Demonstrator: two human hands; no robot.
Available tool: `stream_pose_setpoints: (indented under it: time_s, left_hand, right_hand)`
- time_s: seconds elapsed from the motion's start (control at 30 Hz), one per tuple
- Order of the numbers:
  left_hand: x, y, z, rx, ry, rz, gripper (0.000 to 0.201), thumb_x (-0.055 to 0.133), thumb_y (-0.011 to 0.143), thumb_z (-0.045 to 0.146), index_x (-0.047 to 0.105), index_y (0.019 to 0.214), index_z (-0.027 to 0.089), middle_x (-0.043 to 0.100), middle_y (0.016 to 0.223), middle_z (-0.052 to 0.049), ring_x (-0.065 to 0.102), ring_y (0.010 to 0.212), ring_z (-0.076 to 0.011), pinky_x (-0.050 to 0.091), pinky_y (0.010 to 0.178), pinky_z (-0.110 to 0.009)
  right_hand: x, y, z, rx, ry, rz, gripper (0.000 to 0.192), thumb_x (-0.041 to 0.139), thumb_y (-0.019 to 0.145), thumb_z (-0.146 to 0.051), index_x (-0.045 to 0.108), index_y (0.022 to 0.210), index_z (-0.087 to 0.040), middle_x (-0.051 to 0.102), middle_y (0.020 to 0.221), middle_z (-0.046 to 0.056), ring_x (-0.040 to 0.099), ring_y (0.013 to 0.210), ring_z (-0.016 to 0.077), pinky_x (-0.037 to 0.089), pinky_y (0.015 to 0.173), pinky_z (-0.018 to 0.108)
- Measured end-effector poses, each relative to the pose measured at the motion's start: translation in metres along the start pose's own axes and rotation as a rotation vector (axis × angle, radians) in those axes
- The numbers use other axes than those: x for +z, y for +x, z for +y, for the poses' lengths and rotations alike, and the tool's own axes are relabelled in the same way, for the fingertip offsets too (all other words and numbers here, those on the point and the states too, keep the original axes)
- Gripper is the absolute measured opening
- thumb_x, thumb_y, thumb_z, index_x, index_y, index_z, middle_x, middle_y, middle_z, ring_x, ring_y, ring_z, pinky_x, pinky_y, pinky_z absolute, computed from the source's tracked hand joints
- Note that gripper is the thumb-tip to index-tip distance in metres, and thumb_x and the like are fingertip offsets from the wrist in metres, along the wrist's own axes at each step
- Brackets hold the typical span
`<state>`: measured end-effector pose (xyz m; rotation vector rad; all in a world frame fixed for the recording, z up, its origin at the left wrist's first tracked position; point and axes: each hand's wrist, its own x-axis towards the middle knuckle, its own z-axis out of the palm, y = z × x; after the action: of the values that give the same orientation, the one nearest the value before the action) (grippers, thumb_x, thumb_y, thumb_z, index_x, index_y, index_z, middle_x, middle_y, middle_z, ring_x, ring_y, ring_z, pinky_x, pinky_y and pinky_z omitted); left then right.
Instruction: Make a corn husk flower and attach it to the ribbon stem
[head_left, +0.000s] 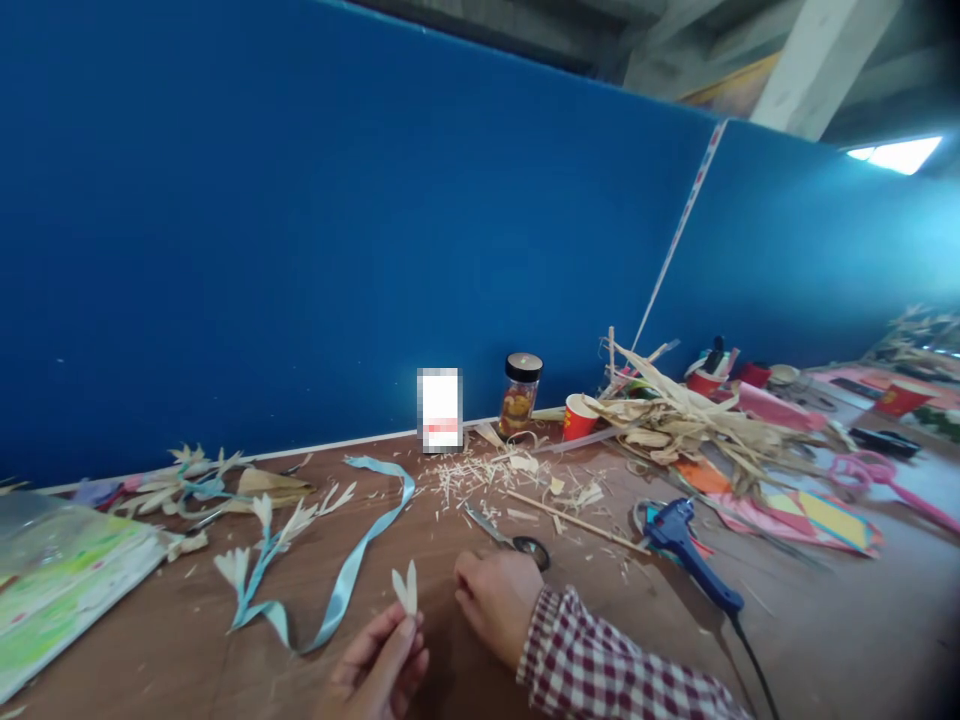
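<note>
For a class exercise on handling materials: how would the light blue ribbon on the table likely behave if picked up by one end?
The ribbon lies in loose curves and loops, so it probably droops limply. It looks thin and flat, so likely very light. Its sheen hints it may slip through fingers.

At lower centre of the frame, the left hand (379,665) pinches two pale, matt, papery husk petals (406,588), while the right hand (491,605), in a red-and-white checked woven cloth sleeve (600,665), rests on the brown matt wooden tabletop (825,620) beside bright metal scissors with dark handles (510,538). Left of centre lies a satiny light-blue ribbon (352,560) (faintly glossy), and at right of centre a blue hard-plastic glue gun (686,545) with a dull sheen. Behind, right of centre, dry, fibrous, rough straw-coloured corn husks (675,420) are heaped near a clear glossy glass jar with a black lid (520,392).
</note>
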<state>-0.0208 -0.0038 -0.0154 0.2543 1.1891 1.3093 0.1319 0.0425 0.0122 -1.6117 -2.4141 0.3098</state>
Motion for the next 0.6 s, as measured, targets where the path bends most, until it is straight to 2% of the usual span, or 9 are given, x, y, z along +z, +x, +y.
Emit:
stream_pose_setpoints:
  time_s: [0.07,0.13,0.27,0.4,0.47,0.6]
  left_hand:
    - [0.005,-0.001,0.005,-0.006,-0.030,0.013,0.031,0.078,0.045,0.008,0.065,0.073,0.016,0.070,0.068,-0.003,0.063,0.060,-0.0130,0.053,0.057,-0.021]
    - [0.012,-0.004,0.009,0.006,-0.030,0.017,0.029,0.077,0.048,0.007,0.065,0.073,0.014,0.069,0.067,-0.003,0.062,0.058,-0.0114,0.052,0.055,-0.021]
    - [0.025,-0.009,0.010,0.031,0.030,-0.015,0.026,0.076,0.052,0.010,0.065,0.075,0.013,0.067,0.067,-0.003,0.060,0.058,-0.0102,0.051,0.055,-0.020]
    - [0.029,-0.008,0.004,0.015,0.135,-0.141,0.024,0.074,0.057,0.021,0.065,0.078,0.014,0.067,0.079,-0.003,0.060,0.067,-0.0118,0.050,0.057,-0.020]
    - [0.029,-0.006,0.001,0.006,0.186,-0.163,0.024,0.074,0.057,0.024,0.065,0.078,0.014,0.067,0.079,-0.003,0.060,0.069,-0.0124,0.050,0.058,-0.021]
    - [0.028,-0.005,-0.002,-0.006,0.244,-0.164,0.023,0.073,0.059,0.029,0.065,0.076,0.014,0.066,0.070,-0.002,0.058,0.062,-0.0105,0.048,0.055,-0.020]
  right_hand:
    - [-0.001,0.001,-0.003,0.015,-0.053,0.004,0.008,0.051,0.076,-0.024,0.057,0.078,-0.019,0.063,0.078,0.005,0.058,0.069,0.0183,0.038,0.057,0.026]
    - [-0.003,0.002,-0.004,-0.005,0.029,0.053,0.011,0.048,0.080,-0.025,0.057,0.078,-0.018,0.061,0.080,0.005,0.057,0.071,0.0170,0.038,0.059,0.025]
    - [0.000,0.001,-0.003,-0.039,0.553,0.148,0.021,0.039,0.087,-0.027,0.057,0.081,-0.018,0.058,0.073,0.001,0.052,0.068,0.0122,0.038,0.061,0.022]
    - [0.007,0.001,-0.002,0.018,1.076,0.059,0.021,0.045,0.084,-0.032,0.057,0.081,-0.016,0.054,0.066,-0.002,0.047,0.057,0.0088,0.037,0.053,0.019]
    - [0.009,0.003,0.000,0.056,1.201,0.053,0.017,0.052,0.079,-0.030,0.057,0.077,-0.014,0.052,0.064,-0.002,0.045,0.056,0.0079,0.036,0.052,0.018]
    - [0.011,0.004,0.003,0.107,1.271,0.021,0.017,0.055,0.077,-0.029,0.058,0.073,-0.013,0.050,0.058,-0.003,0.042,0.050,0.0062,0.033,0.046,0.017]
